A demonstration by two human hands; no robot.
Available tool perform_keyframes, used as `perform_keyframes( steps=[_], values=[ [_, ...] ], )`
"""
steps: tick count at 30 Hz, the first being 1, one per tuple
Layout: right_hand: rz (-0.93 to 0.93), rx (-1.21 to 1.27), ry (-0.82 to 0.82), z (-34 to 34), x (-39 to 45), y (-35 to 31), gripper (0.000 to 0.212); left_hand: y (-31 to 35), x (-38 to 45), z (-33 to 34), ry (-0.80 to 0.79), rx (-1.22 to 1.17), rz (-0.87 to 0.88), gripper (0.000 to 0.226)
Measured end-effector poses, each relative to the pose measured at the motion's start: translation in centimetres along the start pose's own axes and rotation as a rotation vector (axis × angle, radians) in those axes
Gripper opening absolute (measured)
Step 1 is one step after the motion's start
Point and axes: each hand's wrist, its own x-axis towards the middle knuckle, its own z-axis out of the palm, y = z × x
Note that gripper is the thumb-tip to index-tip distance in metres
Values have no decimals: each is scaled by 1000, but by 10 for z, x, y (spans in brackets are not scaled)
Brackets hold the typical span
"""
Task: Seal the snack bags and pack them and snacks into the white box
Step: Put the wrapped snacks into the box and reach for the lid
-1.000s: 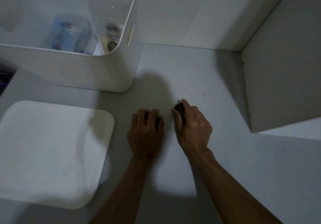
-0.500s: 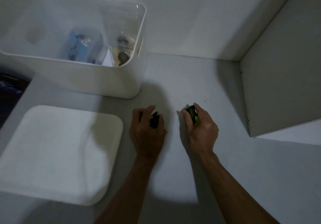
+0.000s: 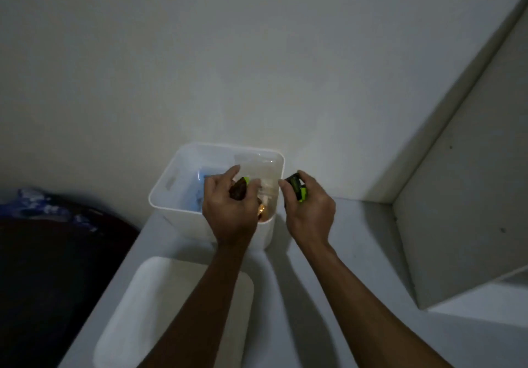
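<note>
The white box (image 3: 171, 187) sits against the wall. Your left hand (image 3: 228, 210) grips a dark snack (image 3: 239, 190) over it; your right hand (image 3: 311, 210) pinches another snack (image 3: 297, 189) just beside its rim. The lid (image 3: 148, 310) lies nearer you.

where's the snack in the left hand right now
In the head view, the dark green-edged snack is pinched in the left hand, held above the open white box, over its right half.
</note>
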Motion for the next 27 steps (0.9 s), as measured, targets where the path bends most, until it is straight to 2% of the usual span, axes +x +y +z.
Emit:
perform_keyframes(
  steps=[6, 11, 15, 18, 22, 27],
  values=[
    [48, -124, -118, 61, 13, -42, 40, -40, 64, 1, -81, 55, -139, 36],
    [128, -263, -195, 97, 20, -34, 34, -77, 74, 21, -283, 164, -194, 33],
    [177, -277, -186, 112, 18, -27, 42, -93, 75, 26, -551, 327, -395, 70],
    [212, -204, -148, 116, 13, -26, 40, -91, 79, 20, -627, 318, -503, 76],
    [236, -154, -110, 114, 7, -29, 39, -86, 83, 11, -638, 264, -496, 71],
    [211, -145, -126, 94, -6, -41, 44, -81, 77, -10, -597, 139, -363, 59]
  ],
)
